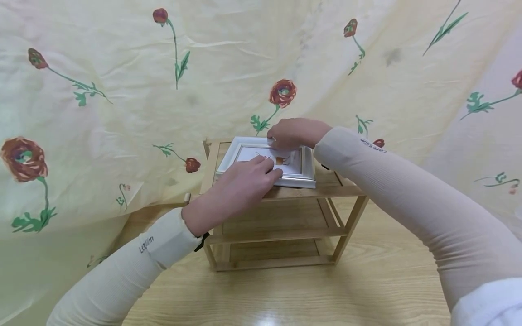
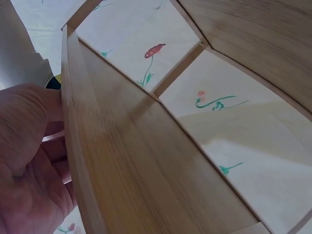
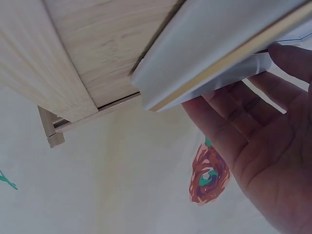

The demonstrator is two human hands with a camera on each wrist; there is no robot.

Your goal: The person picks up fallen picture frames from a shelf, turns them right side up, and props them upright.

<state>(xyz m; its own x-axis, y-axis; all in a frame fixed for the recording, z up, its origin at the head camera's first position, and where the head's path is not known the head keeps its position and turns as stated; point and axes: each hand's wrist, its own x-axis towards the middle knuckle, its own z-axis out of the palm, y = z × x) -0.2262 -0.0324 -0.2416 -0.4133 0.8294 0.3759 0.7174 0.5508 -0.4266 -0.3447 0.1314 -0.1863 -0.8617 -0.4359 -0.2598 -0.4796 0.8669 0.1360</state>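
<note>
A silver-white picture frame (image 1: pixel 299 182) lies face up on the top shelf of a small wooden rack (image 1: pixel 355 188). Its print shows small writing and an orange-brown shape. My left hand (image 1: pixel 242 181) reaches across the near edge, bent fingers over the picture and thumb apart from them. From the far right, my right hand (image 1: pixel 295 132) covers the far part of the frame. In the right wrist view, loosely bent fingers (image 3: pixel 212 122) meet the frame's rim (image 3: pixel 195 73), which hides their tips. The left wrist view shows my left hand (image 2: pixel 29 141) beside the rack's front edge, fingertips hidden.
Two lower shelves (image 1: pixel 281 235) sit under the top one, and the rack stands on a pale wooden floor (image 1: pixel 253 294). Close behind hangs a cream curtain (image 1: pixel 228 81) with red flowers. A short wooden peg (image 1: pixel 187 197) sticks up at the rack's left.
</note>
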